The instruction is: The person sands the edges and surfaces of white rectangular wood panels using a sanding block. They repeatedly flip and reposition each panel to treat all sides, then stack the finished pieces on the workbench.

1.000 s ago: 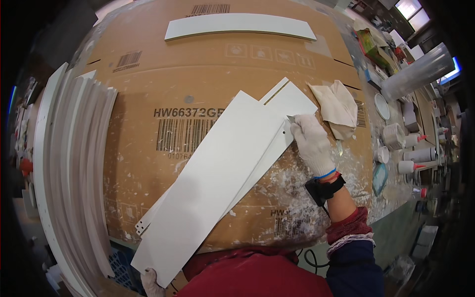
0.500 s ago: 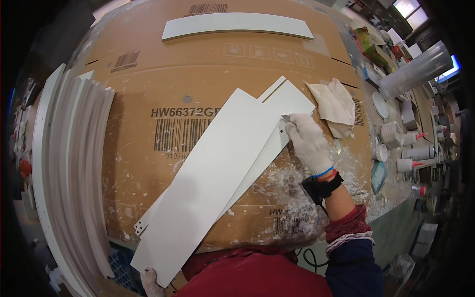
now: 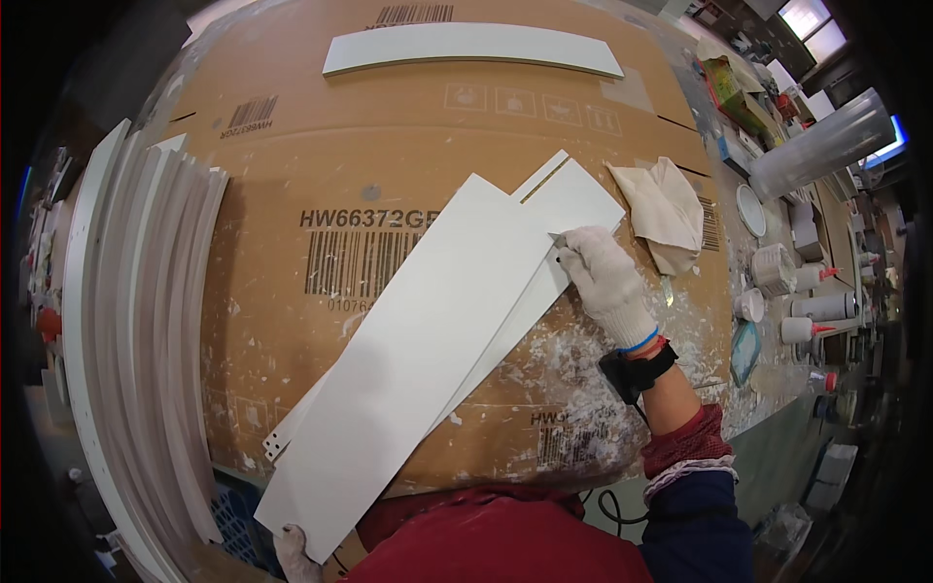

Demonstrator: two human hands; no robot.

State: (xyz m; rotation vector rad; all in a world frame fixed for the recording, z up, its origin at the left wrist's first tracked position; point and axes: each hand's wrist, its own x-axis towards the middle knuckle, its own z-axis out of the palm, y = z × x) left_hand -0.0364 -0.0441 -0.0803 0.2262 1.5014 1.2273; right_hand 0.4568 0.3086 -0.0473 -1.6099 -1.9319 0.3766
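A long white board (image 3: 389, 360) lies slantwise across a second white board (image 3: 573, 199), which has a narrow slot near its far end and dark holes at its near end. My left hand (image 3: 294, 552), gloved, grips the top board's near corner; most of its fingers are hidden beneath. In a white knit glove, my right hand (image 3: 604, 272) is closed on a small pointed metal blade (image 3: 556, 238), of which only the tip shows. That tip is at the top board's far right edge, above the lower board.
A stack of white boards (image 3: 146, 340) stands on edge at the left. Another white board (image 3: 471, 49) lies at the far side of the cardboard-covered table (image 3: 262, 233). A cream cloth (image 3: 663, 214), a clear plastic roll (image 3: 821, 146) and red-tipped bottles (image 3: 799, 330) are at the right.
The blade in my right hand has shifted slightly nearer along the top board's edge. My left hand keeps its grip on the near corner. The whole view has shifted a little.
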